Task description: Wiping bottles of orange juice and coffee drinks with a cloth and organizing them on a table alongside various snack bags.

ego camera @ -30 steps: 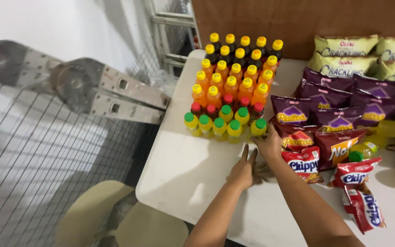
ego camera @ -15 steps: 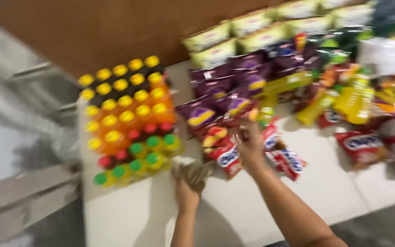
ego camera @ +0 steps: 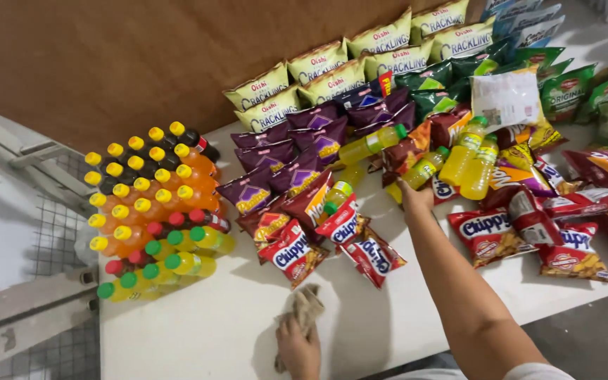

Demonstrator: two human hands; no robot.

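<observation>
My left hand (ego camera: 297, 346) rests on the white table (ego camera: 205, 331) near its front edge and grips a crumpled brown cloth (ego camera: 307, 307). My right hand (ego camera: 416, 197) reaches across the table, its fingers closed around the lower end of a lying yellow bottle with a green cap (ego camera: 425, 167). Red snack bags (ego camera: 291, 251) lie between the two hands. Two more yellow bottles (ego camera: 471, 158) lie just right of the right hand.
Upright bottles with yellow, red and green caps (ego camera: 153, 211) stand packed at the table's left end. Purple bags (ego camera: 297, 158), cream bags (ego camera: 318, 70) and green bags (ego camera: 564, 88) lie along a brown wall. Further red bags (ego camera: 529, 232) lie right. A metal frame (ego camera: 29, 309) stands left.
The camera has swung right along the table. My right hand has moved from the red bags to the yellow bottle farther right. My left hand still holds the cloth, now nearer the front edge.
</observation>
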